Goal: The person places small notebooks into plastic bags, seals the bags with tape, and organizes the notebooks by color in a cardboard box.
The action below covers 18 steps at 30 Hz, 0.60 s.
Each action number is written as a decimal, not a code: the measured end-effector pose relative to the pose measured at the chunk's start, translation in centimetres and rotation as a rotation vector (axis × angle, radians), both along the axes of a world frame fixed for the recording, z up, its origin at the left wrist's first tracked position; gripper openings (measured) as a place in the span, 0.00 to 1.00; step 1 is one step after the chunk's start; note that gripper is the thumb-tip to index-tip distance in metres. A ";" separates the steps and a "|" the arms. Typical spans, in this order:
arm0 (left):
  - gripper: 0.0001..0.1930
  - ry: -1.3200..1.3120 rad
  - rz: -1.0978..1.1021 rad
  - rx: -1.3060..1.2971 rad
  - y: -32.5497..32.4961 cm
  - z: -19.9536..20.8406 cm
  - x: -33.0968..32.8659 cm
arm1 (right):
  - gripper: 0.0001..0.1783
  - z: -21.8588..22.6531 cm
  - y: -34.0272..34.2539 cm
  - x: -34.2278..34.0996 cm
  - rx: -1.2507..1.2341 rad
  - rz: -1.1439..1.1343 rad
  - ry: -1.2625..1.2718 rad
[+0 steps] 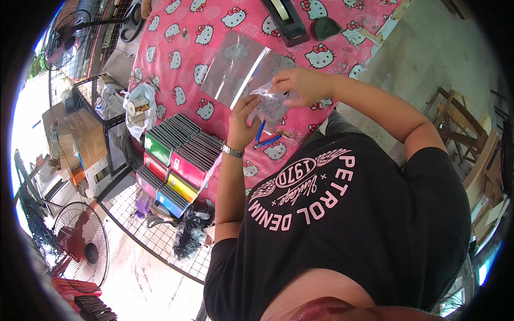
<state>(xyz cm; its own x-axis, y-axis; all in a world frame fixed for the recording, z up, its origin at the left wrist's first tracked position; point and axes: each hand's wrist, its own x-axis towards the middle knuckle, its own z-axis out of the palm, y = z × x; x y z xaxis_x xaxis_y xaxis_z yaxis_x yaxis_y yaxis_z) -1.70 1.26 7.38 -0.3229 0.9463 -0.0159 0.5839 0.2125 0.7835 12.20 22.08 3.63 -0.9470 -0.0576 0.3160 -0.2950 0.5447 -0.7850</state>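
On a pink tablecloth (214,115) printed with white cartoon cats, my left hand (242,122) pinches the edge of a crumpled clear plastic bag (270,109). My right hand (306,86) bends its fingers over the same plastic from the other side, thumb and fingertips on it. Glare makes it hard to tell what, if anything, is inside. Just beyond both hands lies a larger flat clear plastic sheet or bag (227,72) with a white strip across it. Blue-handled pliers (269,141) rest open on the cloth, close to my left wrist.
Stacks of spiral-bound notebooks (187,167) in green, pink, red, yellow and blue stand left of my left forearm. A black tape dispenser (286,24) and a dark green rounded object (326,29) sit at the far side. A white plastic bag (141,115) hangs by the table's left edge.
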 end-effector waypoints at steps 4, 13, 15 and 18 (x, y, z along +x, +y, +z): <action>0.19 0.193 -0.033 0.052 0.1 -0.3 1.1 | 0.17 0.8 -0.8 0.8 0.252 0.011 0.082; 0.07 0.018 0.446 -0.025 0.5 -3.5 1.9 | 0.09 -0.4 -5.0 0.2 0.103 -0.495 -0.101; 0.07 -0.066 0.589 -0.139 0.8 -3.5 2.1 | 0.09 -0.2 -5.4 -0.4 0.130 -0.565 -0.167; 0.10 -0.054 0.637 -0.122 1.2 -4.1 2.0 | 0.08 -0.9 -5.3 -0.9 0.143 -0.575 -0.222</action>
<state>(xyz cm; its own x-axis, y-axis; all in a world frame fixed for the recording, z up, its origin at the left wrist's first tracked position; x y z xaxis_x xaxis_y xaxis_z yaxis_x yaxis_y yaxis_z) 0.29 2.49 3.33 -0.8158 0.5603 -0.1434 0.2745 0.5932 0.7568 11.28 16.80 2.77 -0.8811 0.4531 0.1352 0.2377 0.6717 -0.7017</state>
